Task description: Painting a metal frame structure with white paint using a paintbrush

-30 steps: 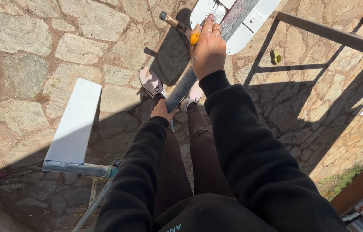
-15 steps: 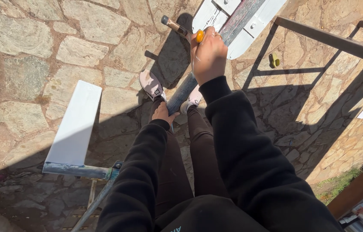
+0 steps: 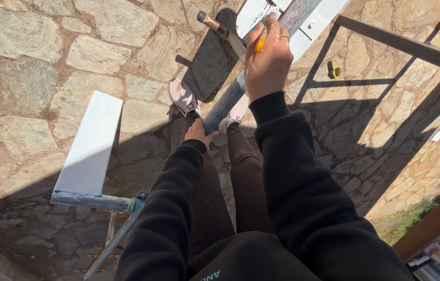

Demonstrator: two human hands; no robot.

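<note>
Long plank [image 3: 225,106] steadied and worked from above
Right hand [image 3: 268,62] clenched on yellow-handled tool [image 3: 259,42] — left hand [image 3: 199,132] pressed flat on plank.

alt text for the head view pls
Seen from above, a person's right hand holds a yellow-handled tool against a long metal bar, which the left hand steadies near the shoes. A white board lies left on stone paving.
</note>
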